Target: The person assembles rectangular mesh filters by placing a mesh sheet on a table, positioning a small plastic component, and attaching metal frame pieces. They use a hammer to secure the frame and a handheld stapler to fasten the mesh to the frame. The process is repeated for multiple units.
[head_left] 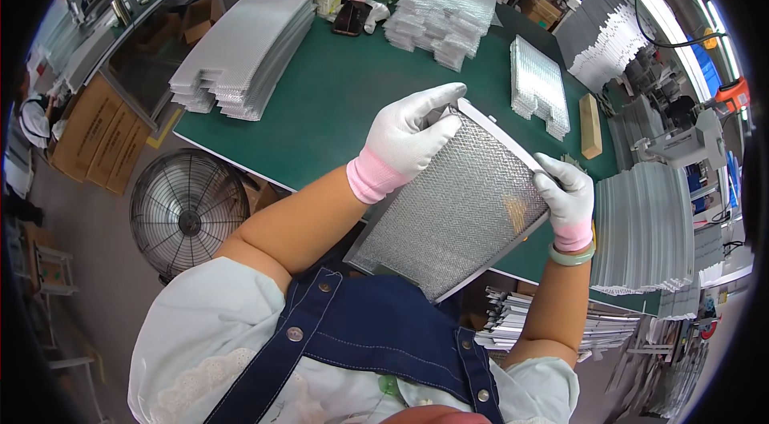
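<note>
A silvery metal mesh filter panel (448, 200) is tilted in front of my body, over the table's near edge. A pale frame strip (501, 136) runs along its far edge, and a tan patch marks the mesh near the right side. My left hand (400, 136), in a white glove with a pink cuff, is closed on the far left corner, thumb and forefinger pinching the edge. At the far right corner my right hand (567, 192), gloved alike, grips the frame. The panel hides some of its fingers.
On the green table (336, 96) stand mesh-sheet stacks at left (240, 44), back (444, 8) and right (538, 80). A wooden block (589, 126) lies beside piled pale strips (645, 228). A phone (352, 17) lies at the back. A floor fan (190, 208) stands left.
</note>
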